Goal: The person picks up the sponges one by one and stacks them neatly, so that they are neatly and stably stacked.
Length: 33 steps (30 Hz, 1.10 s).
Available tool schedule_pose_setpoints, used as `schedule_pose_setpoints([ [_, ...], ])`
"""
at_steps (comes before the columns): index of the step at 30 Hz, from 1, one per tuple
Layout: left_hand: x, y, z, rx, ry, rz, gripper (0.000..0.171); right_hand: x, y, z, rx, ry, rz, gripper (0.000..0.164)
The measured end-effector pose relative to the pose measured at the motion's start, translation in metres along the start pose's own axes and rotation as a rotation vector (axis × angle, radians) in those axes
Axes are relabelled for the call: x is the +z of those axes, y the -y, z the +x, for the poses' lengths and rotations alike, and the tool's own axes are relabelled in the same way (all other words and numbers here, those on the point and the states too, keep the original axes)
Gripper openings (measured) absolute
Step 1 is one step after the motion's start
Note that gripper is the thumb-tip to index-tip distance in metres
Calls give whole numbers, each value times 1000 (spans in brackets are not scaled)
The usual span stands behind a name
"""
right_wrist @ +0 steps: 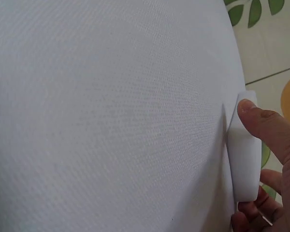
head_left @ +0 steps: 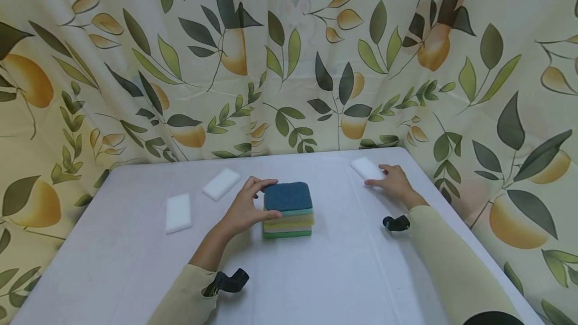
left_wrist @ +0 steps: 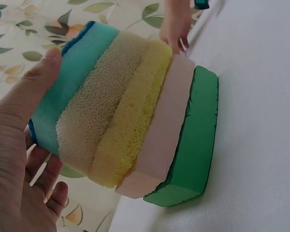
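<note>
At the left of the desk [head_left: 338, 270] lies one white sponge [head_left: 178, 213], with a second white sponge [head_left: 222, 184] just beyond it, farther and to the right; both look light and springy, best lifted by their long edges. Next comes my left hand [head_left: 244, 208], thumb at the near side and fingers at the far side of the blue sponge [head_left: 288, 196] topping the stack [head_left: 289, 222] mid-desk. I judge those layers soft and grippy, nothing fragile, but loose, so I'd hold low across several layers lest the upper ones slide. Well apart, at the far right, my right hand [head_left: 397, 183] pinches a third white sponge [head_left: 365, 168] between thumb and fingers; whether it's off the cloth I can't tell. It should squash easily, so a light hold by opposite edges will do.
</note>
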<state>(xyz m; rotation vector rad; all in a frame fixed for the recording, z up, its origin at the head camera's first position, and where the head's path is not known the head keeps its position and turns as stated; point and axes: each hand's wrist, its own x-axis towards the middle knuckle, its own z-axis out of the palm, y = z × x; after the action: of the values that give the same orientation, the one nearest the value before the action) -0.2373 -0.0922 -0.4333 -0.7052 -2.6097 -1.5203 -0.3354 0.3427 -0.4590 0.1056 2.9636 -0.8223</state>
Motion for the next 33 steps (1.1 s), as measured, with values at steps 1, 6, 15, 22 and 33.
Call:
schedule_pose_setpoints([
  [1, 0, 0, 0, 0, 0, 2, 78, 0, 0, 0, 6, 2, 7, 93],
  [6, 0, -2, 0, -1, 1, 6, 78, -1, 1, -2, 19, 5, 23, 91],
  [15, 0, -1, 0, -16, 5, 1, 78, -1, 2, -2, 7, 15, 33, 89],
  [22, 1, -1, 0, -10, 4, -3, 78, 1, 0, -1, 9, 10, 35, 86],
  [33, 0, 0, 1, -6, 5, -2, 78, 0, 8, -1, 40, 61, 9, 83],
])
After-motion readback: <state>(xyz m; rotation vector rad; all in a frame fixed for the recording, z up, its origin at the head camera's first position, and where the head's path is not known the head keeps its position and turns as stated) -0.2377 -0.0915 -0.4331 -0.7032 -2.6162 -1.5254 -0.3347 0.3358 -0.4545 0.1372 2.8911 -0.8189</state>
